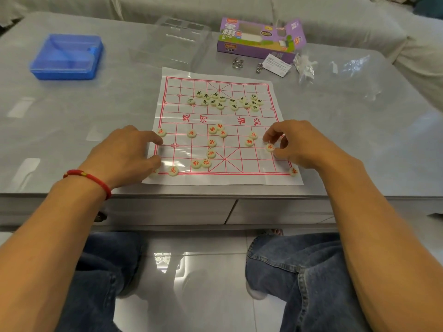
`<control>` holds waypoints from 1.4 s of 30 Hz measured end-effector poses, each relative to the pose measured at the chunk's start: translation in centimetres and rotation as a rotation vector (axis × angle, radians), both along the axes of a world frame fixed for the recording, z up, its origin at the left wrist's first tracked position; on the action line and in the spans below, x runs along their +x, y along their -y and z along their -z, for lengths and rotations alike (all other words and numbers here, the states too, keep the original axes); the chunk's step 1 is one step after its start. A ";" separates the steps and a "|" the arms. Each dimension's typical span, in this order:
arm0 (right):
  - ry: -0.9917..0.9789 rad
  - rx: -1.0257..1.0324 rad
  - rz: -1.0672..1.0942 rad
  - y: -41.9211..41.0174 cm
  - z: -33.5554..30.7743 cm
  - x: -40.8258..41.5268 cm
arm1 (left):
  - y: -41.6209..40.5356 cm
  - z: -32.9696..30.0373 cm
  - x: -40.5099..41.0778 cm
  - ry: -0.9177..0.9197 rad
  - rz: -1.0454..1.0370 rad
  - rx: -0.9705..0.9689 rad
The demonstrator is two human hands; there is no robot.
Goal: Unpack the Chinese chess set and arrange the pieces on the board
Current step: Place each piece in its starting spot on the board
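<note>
The right hand (291,143) curls over the board's (280,109) 3 o'clock edge, its fingertips pinching a red piece (279,138) that is mostly hidden; a red cannon (270,147) lies just below them, touching or nearly so. The left hand (129,152) rests at the 9 o'clock edge, fingers loosely bent with nothing between them, forefinger beside a red soldier (161,133).

Outward, red pieces are part-placed: soldiers along their row, a chariot (293,171) at the 5 o'clock corner, a horse (172,170) near 7 o'clock, others loose around the middle. The black pieces (223,100) sit in an unsorted heap toward 12 o'clock. Beyond the board lie the purple box (259,41) at 1 o'clock and a blue case (66,57) at 10 o'clock.

The step in hand seems to be setting red's side. Next, probably, the pinched piece goes squarely onto its line crossing, without nudging the cannon.
</note>
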State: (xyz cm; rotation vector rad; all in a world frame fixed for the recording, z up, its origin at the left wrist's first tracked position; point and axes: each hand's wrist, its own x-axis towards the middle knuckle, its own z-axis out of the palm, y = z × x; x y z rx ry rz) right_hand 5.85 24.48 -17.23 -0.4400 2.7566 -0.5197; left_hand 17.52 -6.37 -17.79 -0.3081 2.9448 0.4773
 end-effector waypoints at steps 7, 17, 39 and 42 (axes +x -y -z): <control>-0.034 0.012 0.016 0.1 0.3 0.0 | 0.0 0.0 0.0 0.001 0.006 -0.007; -0.048 0.031 -0.003 0.2 0.3 -0.2 | 0.0 0.1 0.0 0.005 0.001 -0.009; -0.101 0.081 -0.226 1.7 -1.1 2.7 | 0.0 0.0 0.1 0.021 0.004 -0.009; -0.040 0.104 -0.229 0.6 -1.2 4.0 | 0.0 0.0 0.1 0.020 0.009 -0.019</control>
